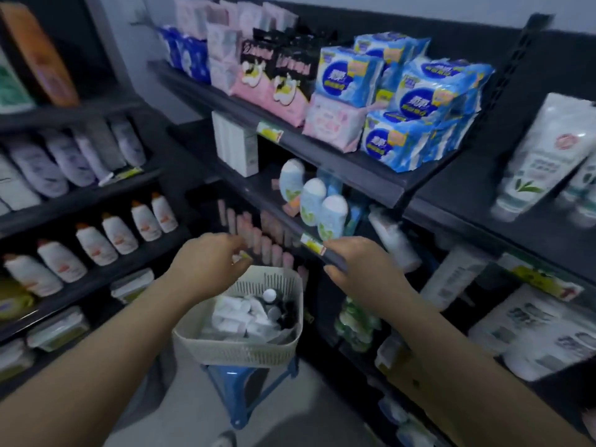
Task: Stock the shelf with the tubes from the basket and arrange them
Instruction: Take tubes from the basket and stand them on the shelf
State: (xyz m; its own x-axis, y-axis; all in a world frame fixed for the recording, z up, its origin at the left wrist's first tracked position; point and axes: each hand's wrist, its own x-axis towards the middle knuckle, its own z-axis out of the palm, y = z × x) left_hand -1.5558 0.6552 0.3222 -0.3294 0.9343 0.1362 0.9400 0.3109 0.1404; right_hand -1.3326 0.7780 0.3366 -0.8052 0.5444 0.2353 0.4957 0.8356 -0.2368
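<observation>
A cream slotted basket (258, 348) stands on a blue stool (240, 387), holding white tubes (237, 314) and a few dark bottles. Rows of pink tubes (263, 240) stand on a low dark shelf just beyond the basket. My left hand (206, 258) hovers over the basket's far rim, its fingers curled toward the pink tubes; a small pale thing shows at its fingertips, too blurred to identify. My right hand (361, 266) grips the front edge of the shelf (335, 261) above the pink tubes, beside a yellow price tag (312, 242).
Pale blue-green bottles (332, 216) stand on the shelf my right hand holds. Pad packs (416, 101) fill the shelf above. White bottles (119, 233) line the left-hand shelves. More tubes and packs stand at right. Grey floor lies below the stool.
</observation>
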